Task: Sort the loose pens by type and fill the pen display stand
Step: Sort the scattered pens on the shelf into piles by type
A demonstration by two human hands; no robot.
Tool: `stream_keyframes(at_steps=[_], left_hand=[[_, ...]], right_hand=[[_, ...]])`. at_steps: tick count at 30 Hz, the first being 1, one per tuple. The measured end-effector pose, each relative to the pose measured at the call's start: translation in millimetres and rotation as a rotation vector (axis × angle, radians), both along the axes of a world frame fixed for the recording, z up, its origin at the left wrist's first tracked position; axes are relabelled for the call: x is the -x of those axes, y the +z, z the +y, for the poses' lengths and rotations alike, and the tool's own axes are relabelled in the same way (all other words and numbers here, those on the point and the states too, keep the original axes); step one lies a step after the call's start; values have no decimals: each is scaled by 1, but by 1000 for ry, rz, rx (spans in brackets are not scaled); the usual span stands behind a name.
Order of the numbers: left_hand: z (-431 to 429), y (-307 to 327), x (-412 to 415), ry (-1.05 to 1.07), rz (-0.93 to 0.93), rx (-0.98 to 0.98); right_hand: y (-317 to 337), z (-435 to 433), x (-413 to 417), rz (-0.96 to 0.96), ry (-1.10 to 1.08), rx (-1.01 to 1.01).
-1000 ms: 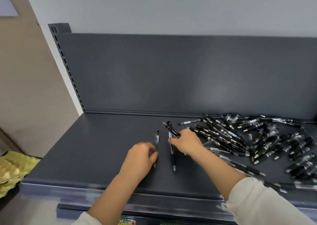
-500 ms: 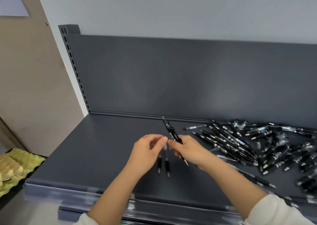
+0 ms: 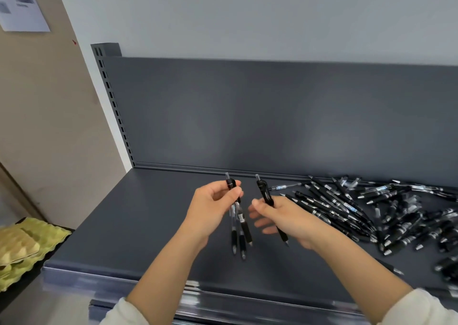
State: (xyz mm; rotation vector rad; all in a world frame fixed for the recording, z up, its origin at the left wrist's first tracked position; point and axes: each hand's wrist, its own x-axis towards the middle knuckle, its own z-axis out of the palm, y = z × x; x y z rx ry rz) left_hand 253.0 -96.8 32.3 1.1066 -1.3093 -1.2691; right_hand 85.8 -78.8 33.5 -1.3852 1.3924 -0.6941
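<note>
Dark grey metal shelf (image 3: 138, 225) stretches in front of me, with a matching back panel (image 3: 247, 113) rising behind it and a white wall above. The fingers of my left hand (image 3: 210, 208) are curled round a small bundle of black pens (image 3: 239, 228), gripping them near their clicker ends, so their tips hang down toward the shelf; I cannot tell whether the tips touch it. My right hand (image 3: 287, 215), just beside the left, pinches a single black pen (image 3: 265, 193) between thumb and forefinger, clicker end up and tilted, while its other fingers are loosely spread below. To the right, near that hand, a loose pile of pens (image 3: 371, 208) lies scattered across the shelf up to the back panel. Off the shelf's left end sit yellow-green moulded trays (image 3: 24, 250), and a printed sheet (image 3: 22, 4) hangs on the beige wall at upper left.
</note>
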Motion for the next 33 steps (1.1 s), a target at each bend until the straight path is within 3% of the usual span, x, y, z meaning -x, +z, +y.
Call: stream_keyframes(at_steps=[2,5,9,14,20,26,28,33], left_hand=[[2,3,-1,4,-68,59],[7,9,0,-22,-134,158],[10,14,-1,-7,-115,157],[15,11,-4,-57,-87,22],[15,16,-9,-41,-154,146],[-9,22,-38,175,-119,83],[-16,23,-51,264,-250,88],[-28,-1,-58,214,-914,121]], right_hand=[[4,0,-2,37,17,4],[8,0,-9,248,50,116],[11,2,-21,422,95,240],[16,7,-35,418,80,353],[18,7,-36,376,163,377],[10,15,11,365,31,291],[2,19,37,429,-48,272],[-19,36,92,555,-198,189]])
